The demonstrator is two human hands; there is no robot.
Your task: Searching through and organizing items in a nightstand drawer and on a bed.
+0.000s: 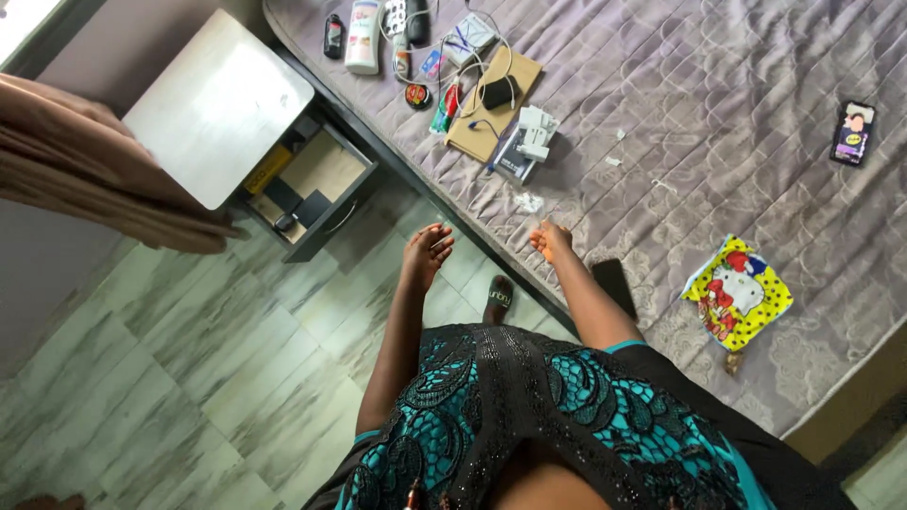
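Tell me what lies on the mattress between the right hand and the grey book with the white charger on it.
In the head view, a small crumpled white scrap lies between the right hand and the grey book; otherwise bare mattress.

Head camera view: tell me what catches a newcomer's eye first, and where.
The bright yellow cartoon pouch stands out on the grey quilted mattress, right of the person's right hand. A clutter of bottles, cables and a notebook lies at the mattress's top edge. Left, a bedside drawer hangs open.
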